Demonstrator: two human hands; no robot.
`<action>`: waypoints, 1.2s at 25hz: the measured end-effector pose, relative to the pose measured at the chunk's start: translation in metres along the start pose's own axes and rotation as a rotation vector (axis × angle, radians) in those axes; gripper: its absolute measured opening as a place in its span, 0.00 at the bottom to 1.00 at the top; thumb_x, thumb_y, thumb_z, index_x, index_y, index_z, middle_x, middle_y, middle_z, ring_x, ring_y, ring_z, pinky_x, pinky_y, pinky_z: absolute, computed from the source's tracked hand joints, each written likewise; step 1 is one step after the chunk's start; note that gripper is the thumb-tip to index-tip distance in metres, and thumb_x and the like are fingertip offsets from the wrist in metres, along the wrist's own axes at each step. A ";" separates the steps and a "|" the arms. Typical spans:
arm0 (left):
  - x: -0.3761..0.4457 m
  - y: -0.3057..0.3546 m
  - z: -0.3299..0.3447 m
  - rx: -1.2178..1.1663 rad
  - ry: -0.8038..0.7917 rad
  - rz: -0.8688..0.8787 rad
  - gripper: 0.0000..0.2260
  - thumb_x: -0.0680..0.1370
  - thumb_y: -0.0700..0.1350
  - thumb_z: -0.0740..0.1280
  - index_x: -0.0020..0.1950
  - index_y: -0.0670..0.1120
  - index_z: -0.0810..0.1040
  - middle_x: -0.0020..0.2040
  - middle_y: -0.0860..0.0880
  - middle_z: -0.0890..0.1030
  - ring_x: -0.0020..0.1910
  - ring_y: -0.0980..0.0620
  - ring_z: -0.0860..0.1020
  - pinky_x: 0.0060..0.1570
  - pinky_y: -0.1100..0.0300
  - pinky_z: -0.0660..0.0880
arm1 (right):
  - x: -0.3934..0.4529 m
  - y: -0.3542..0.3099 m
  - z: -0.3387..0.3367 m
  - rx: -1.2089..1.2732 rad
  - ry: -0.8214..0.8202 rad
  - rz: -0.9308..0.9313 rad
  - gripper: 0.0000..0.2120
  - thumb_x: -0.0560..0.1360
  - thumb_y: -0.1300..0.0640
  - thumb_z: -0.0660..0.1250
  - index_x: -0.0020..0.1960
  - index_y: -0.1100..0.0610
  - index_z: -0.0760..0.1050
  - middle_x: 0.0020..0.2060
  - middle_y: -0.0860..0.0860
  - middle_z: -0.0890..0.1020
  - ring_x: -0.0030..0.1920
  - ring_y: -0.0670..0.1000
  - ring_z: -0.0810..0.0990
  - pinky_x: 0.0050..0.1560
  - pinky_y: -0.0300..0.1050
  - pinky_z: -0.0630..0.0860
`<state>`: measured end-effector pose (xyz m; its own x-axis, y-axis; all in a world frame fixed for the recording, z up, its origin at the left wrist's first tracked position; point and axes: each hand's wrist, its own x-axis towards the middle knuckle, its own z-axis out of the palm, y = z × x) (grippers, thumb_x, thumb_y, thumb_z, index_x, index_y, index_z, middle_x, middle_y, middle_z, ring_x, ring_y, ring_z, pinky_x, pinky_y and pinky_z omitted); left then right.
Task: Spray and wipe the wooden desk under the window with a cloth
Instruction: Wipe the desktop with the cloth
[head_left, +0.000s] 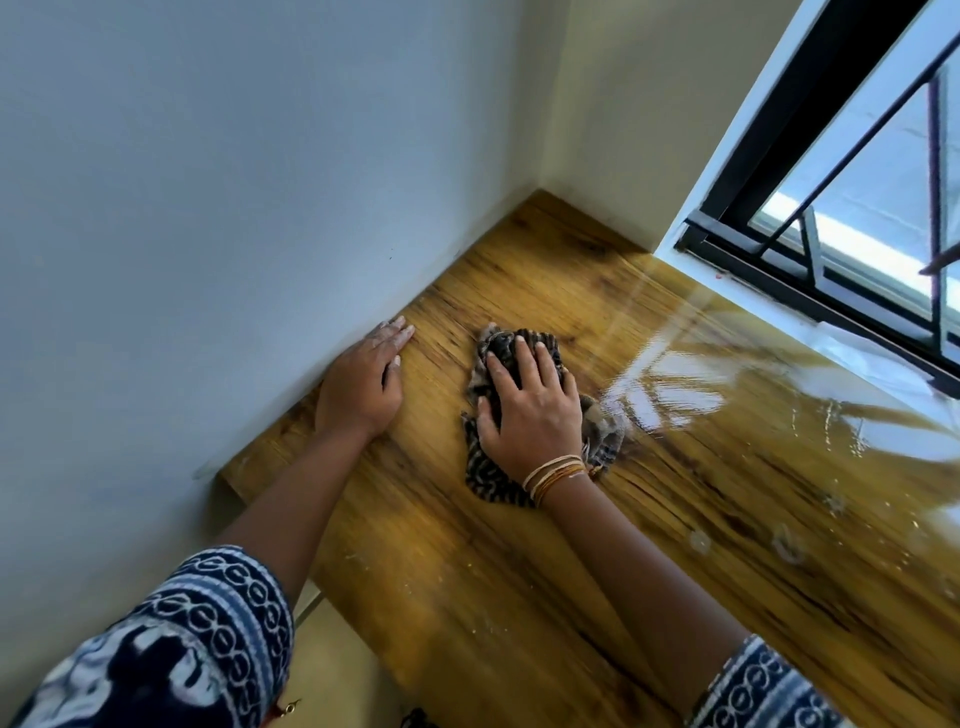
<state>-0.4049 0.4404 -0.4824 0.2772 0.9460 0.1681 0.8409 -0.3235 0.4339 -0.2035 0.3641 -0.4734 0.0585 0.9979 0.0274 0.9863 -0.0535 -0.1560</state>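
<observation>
Head view: 1 wooden bench (519, 571) in the wall corner, under 1 window (857, 218). 2 hands on it. Right hand (530, 410) lies flat w/ fingers spread, pressing 1 dark striped cloth (480, 473) onto the bench near its middle. Left hand (363, 379) rests flat beside the wall, fingers straight & together, holding nothing. Several thin bangles (553, 470) on right wrist. Wet sheen right of cloth.

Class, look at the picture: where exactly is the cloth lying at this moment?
In the head view the cloth lies mid-frame on the wooden desk, pressed flat under the right hand, right of the left hand.
</observation>
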 end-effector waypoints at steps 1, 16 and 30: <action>0.000 0.001 0.000 0.002 -0.004 -0.001 0.21 0.78 0.38 0.59 0.71 0.48 0.72 0.71 0.51 0.71 0.71 0.53 0.68 0.69 0.60 0.62 | 0.006 0.007 -0.001 -0.005 -0.033 -0.105 0.28 0.76 0.40 0.53 0.73 0.48 0.67 0.74 0.56 0.66 0.74 0.59 0.62 0.71 0.63 0.63; 0.001 -0.003 0.003 -0.017 0.018 0.027 0.21 0.77 0.41 0.57 0.70 0.47 0.73 0.71 0.50 0.72 0.71 0.53 0.68 0.70 0.56 0.66 | 0.071 -0.001 -0.008 -0.119 -0.097 -0.206 0.29 0.77 0.41 0.48 0.76 0.50 0.58 0.77 0.57 0.58 0.76 0.61 0.56 0.74 0.62 0.56; 0.001 -0.003 0.004 -0.011 0.024 0.024 0.20 0.78 0.39 0.59 0.70 0.47 0.73 0.70 0.51 0.72 0.70 0.54 0.68 0.69 0.61 0.63 | 0.157 0.082 -0.021 -0.147 -0.080 0.337 0.31 0.78 0.41 0.49 0.77 0.53 0.56 0.76 0.60 0.58 0.75 0.63 0.56 0.72 0.61 0.58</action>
<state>-0.4059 0.4422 -0.4868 0.2860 0.9371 0.2003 0.8289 -0.3468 0.4389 -0.1101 0.5152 -0.4614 0.3770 0.9228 -0.0793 0.9257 -0.3781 0.0008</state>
